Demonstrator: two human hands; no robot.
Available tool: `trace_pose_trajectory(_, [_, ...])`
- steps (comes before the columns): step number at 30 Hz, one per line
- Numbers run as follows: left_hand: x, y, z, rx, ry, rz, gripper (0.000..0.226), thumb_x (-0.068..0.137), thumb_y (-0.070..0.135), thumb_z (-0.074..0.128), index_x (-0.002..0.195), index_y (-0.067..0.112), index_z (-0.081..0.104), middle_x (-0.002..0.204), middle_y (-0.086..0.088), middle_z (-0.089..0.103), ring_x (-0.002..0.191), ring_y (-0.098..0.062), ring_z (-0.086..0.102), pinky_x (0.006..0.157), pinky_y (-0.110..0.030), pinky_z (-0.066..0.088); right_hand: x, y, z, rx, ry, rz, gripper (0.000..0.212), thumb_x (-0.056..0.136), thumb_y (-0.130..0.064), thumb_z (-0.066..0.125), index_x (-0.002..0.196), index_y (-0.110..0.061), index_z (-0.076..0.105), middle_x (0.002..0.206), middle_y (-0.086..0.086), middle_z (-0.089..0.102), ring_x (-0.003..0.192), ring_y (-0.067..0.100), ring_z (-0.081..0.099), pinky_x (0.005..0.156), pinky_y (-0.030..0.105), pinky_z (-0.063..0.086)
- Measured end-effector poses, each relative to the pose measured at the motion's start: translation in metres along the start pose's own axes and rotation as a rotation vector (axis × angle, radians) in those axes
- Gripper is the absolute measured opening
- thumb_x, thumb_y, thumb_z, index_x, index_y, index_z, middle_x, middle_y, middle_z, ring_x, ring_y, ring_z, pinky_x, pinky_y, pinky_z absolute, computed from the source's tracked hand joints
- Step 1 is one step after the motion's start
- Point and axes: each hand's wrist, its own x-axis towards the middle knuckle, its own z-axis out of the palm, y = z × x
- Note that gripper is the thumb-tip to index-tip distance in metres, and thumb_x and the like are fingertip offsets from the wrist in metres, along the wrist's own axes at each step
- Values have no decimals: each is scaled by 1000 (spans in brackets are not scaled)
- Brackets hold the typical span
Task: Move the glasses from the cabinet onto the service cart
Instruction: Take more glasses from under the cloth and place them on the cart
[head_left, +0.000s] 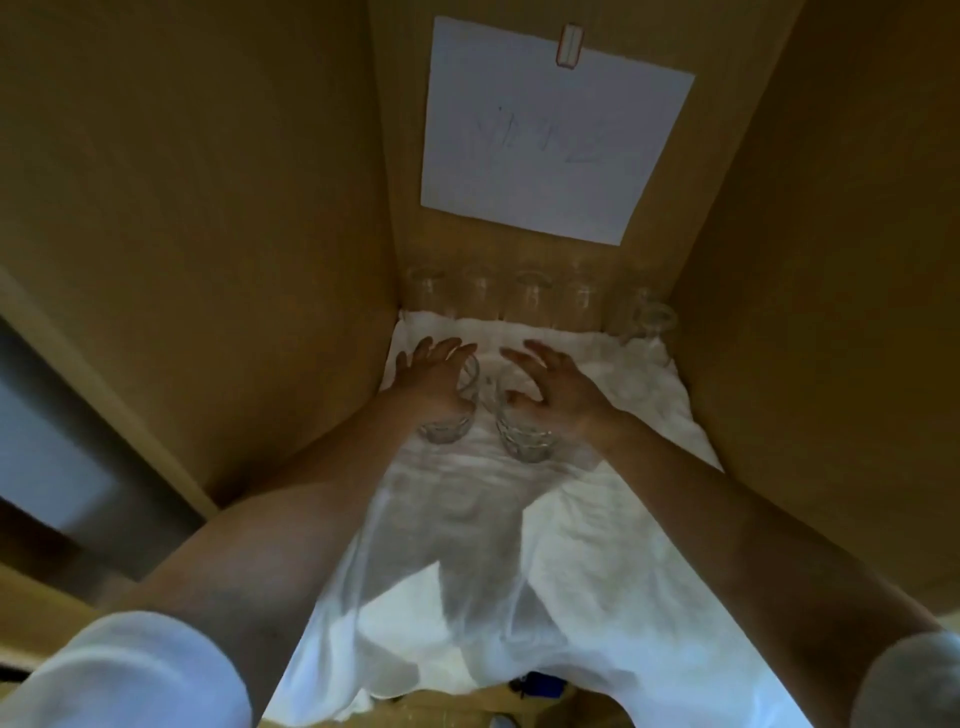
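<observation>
Two clear glasses stand side by side on the white cloth that covers the cabinet shelf. My left hand lies against the left glass, fingers spread and fairly straight. My right hand is at the right glass, fingers spread past its rim and the thumb touching the glass. Neither hand is plainly closed round its glass. A row of several more glasses lines the back wall. The service cart is out of view.
Wooden cabinet walls close in on the left, right and back. A white paper sheet is clipped to the back panel. The cloth hangs over the shelf's front edge between my forearms.
</observation>
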Motion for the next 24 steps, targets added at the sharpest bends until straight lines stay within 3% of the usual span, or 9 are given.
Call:
trace_pose_trajectory(2, [0, 2, 1, -11, 23, 4, 86, 82, 41, 66, 150, 33, 13, 158, 6, 6, 146, -27, 0, 115, -54, 10, -2, 2, -7, -67, -150, -12, 68, 87, -60, 48, 147, -44, 20, 158, -2, 14, 142, 28, 16, 111, 42, 28])
trace_pose_trajectory(4, [1, 4, -5, -27, -9, 2, 86, 79, 38, 69, 148, 33, 19, 155, 4, 13, 142, -31, 9, 112, -55, 21, -5, 2, -12, -82, -184, 18, 73, 83, -60, 54, 145, -47, 19, 155, -1, 18, 138, 31, 24, 107, 42, 33])
trace_pose_trajectory(8, [3, 5, -15, -62, -74, 37, 86, 74, 36, 75, 145, 28, 28, 146, 2, 26, 131, -32, 29, 104, -41, 38, 0, -9, -12, -49, -82, 194, 74, 72, -69, 53, 137, -39, 33, 131, 9, 40, 118, 34, 48, 96, 41, 46])
trace_pose_trajectory(12, [4, 13, -24, -124, -203, 82, 65, 78, 19, 76, 136, 10, 47, 139, -5, 42, 121, -26, 44, 94, -26, 42, 4, -21, -7, -32, 19, 276, 78, 73, -75, 48, 134, -28, 40, 127, 15, 44, 113, 37, 52, 92, 44, 48])
trace_pose_trajectory(13, [1, 16, -28, -121, -223, 87, 65, 78, 17, 77, 136, 12, 48, 138, -3, 43, 124, -23, 44, 98, -27, 40, 6, -19, -6, -23, 37, 286, 78, 73, -77, 46, 133, -28, 42, 127, 15, 45, 113, 36, 52, 92, 44, 48])
trace_pose_trajectory(17, [-13, 8, -25, -124, -191, 99, 85, 72, 29, 81, 144, 34, 35, 149, 3, 31, 138, -21, 31, 113, -38, 30, 10, -9, 7, -37, 23, 177, 93, 60, -83, 30, 137, -32, 38, 136, 8, 46, 126, 29, 41, 98, 42, 41])
trace_pose_trajectory(20, [-18, 4, -19, -50, -215, 118, 98, 70, 35, 80, 148, 37, 22, 152, 4, 24, 136, -24, 30, 109, -38, 34, 8, -2, 7, -31, -46, 140, 92, 70, -74, 45, 147, -29, 24, 151, 4, 29, 139, 26, 26, 109, 41, 30])
trace_pose_trajectory(22, [-23, 6, -22, 0, -181, 110, 101, 68, 42, 80, 148, 38, 18, 151, 5, 22, 132, -27, 31, 106, -38, 37, 8, -3, 0, -51, -72, 137, 91, 72, -69, 53, 147, -29, 22, 152, 5, 29, 138, 26, 29, 110, 40, 31])
trace_pose_trajectory(24, [-30, 8, -22, 40, -133, 119, 100, 68, 44, 79, 148, 35, 20, 149, 3, 24, 127, -29, 36, 101, -35, 39, 6, -8, -8, -65, -111, 146, 98, 61, -77, 50, 144, -32, 25, 147, 4, 36, 132, 26, 38, 106, 40, 37])
